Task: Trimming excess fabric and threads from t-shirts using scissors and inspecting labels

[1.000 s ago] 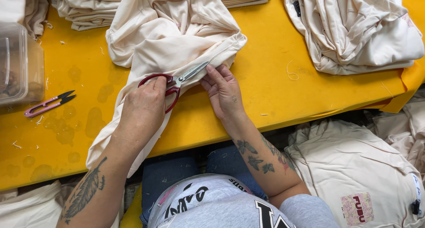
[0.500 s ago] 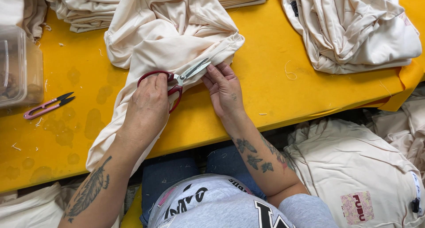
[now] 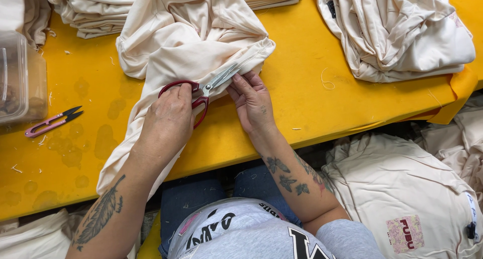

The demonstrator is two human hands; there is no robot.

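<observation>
Red-handled scissors (image 3: 201,90) are gripped in the left hand (image 3: 168,119), fingers closed through the loops, with the blades parted slightly and pointed toward 2 o'clock at the folded edge of a cream garment (image 3: 188,42). The cloth edge is pressed flat under the fingertips of the right hand (image 3: 251,104), which is laid open just at 3 o'clock of the blades and grasps nothing. The garment is spread across the middle of a yellow table (image 3: 307,105), one end hanging over the near edge. Small pink snips (image 3: 53,121) are seen well apart at 9 o'clock, near a clear plastic box (image 3: 20,78). Stacks of folded cream cloth (image 3: 85,12) are piled at 11 o'clock, and a loose cream heap (image 3: 397,32) at 2 o'clock.
</observation>
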